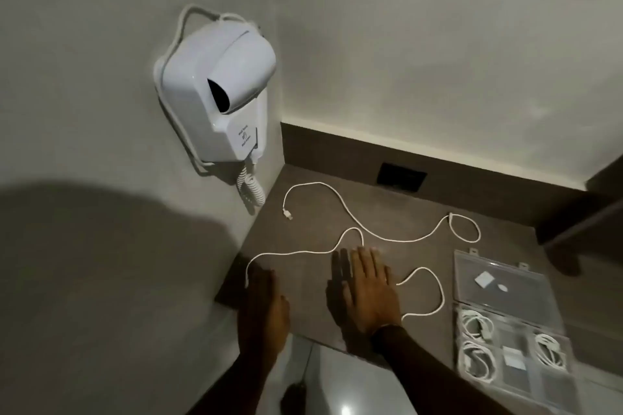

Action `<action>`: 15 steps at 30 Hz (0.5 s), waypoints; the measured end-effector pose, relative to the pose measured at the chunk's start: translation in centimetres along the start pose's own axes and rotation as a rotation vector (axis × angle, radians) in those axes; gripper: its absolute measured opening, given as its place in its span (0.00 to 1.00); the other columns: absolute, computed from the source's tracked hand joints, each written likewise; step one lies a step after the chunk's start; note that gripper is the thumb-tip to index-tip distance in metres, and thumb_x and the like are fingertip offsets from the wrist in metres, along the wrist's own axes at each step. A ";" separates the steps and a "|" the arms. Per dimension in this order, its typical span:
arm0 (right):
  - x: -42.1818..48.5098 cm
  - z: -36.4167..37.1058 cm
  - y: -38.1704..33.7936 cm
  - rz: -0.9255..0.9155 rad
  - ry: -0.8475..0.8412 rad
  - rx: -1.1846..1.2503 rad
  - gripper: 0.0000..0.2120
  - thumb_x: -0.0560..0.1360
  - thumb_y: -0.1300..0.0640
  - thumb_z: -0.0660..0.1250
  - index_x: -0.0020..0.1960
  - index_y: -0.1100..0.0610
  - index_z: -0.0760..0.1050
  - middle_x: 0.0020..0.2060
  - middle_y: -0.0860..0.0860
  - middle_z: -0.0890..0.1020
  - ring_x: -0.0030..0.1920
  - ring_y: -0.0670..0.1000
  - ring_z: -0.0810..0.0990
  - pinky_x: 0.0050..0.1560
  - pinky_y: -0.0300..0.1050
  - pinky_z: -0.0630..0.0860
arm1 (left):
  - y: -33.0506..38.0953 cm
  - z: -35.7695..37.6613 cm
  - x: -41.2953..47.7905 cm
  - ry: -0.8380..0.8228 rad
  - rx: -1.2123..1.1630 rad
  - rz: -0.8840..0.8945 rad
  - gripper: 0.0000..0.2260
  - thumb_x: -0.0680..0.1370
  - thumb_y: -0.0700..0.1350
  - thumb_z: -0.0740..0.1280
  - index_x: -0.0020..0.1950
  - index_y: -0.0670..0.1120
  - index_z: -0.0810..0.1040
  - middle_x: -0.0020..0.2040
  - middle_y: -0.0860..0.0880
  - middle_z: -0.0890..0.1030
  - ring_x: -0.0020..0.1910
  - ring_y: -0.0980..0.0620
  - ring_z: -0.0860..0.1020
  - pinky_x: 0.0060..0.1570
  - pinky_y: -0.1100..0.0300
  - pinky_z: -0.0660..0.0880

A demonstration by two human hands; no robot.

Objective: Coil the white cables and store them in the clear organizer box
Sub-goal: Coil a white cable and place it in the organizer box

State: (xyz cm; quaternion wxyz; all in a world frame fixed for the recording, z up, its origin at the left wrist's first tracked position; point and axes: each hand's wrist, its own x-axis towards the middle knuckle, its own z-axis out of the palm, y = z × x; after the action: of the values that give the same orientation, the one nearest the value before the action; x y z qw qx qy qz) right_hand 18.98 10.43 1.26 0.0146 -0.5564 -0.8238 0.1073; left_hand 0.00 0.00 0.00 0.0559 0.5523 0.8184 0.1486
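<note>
One cable (pixel 350 232) lies uncoiled. Both hands, left (pixel 264 310) and right (pixel 369 293), are spread empty; an end must be gripped and looped.

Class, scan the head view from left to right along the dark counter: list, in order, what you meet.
Left hand → right hand → loose white cable loop → clear organizer box, open, with coiled cables in its compartments.

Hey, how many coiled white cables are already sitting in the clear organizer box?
3 that I can make out in the clear plastic organizer box: one coiled white cable in the near-left compartment, one below it, one on the right side. Glare could hide others.
</note>
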 end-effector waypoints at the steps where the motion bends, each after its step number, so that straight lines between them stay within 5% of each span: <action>1: 0.9 0.6 -1.3 -0.005 -0.051 0.018 0.33 0.78 0.43 0.51 0.79 0.55 0.63 0.78 0.56 0.68 0.79 0.61 0.62 0.74 0.63 0.66 | -0.8 0.4 0.9 -0.013 -0.071 -0.137 0.25 0.78 0.50 0.63 0.74 0.43 0.67 0.73 0.39 0.70 0.70 0.39 0.71 0.66 0.51 0.72; 5: 4.6 3.1 -6.2 -0.066 -0.051 0.068 0.31 0.76 0.45 0.55 0.77 0.54 0.67 0.74 0.55 0.73 0.75 0.61 0.69 0.68 0.62 0.70 | -3.1 1.1 5.0 -0.075 0.071 -0.460 0.23 0.77 0.52 0.64 0.69 0.41 0.71 0.64 0.38 0.76 0.62 0.37 0.75 0.58 0.46 0.73; 10: 9.5 5.5 -10.1 -0.179 -0.154 0.113 0.30 0.79 0.44 0.58 0.80 0.46 0.59 0.79 0.52 0.65 0.80 0.59 0.58 0.73 0.63 0.61 | -4.3 1.6 8.9 -0.189 0.161 -0.411 0.11 0.78 0.49 0.62 0.55 0.46 0.78 0.53 0.46 0.80 0.52 0.45 0.79 0.48 0.52 0.76; 13: 11.7 5.6 -10.5 -0.279 -0.202 0.131 0.23 0.83 0.44 0.56 0.78 0.42 0.63 0.80 0.51 0.63 0.82 0.58 0.52 0.77 0.65 0.53 | -3.6 1.9 10.5 -0.185 -0.303 -0.341 0.08 0.80 0.45 0.63 0.48 0.44 0.81 0.44 0.50 0.82 0.47 0.47 0.80 0.44 0.60 0.74; 15: 12.4 4.1 -9.5 -0.319 -0.162 0.249 0.14 0.84 0.47 0.57 0.65 0.44 0.75 0.72 0.49 0.75 0.78 0.55 0.62 0.77 0.66 0.55 | -2.4 0.9 11.5 -0.299 -0.811 -0.485 0.07 0.80 0.42 0.64 0.46 0.43 0.81 0.38 0.50 0.81 0.42 0.46 0.80 0.37 0.64 0.72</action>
State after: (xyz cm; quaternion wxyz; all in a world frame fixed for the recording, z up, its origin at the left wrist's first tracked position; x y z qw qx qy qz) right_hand 5.02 17.76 -2.13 0.0337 -0.4025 -0.8803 0.2488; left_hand -6.30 9.98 -0.77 0.4160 0.2950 0.7825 0.3571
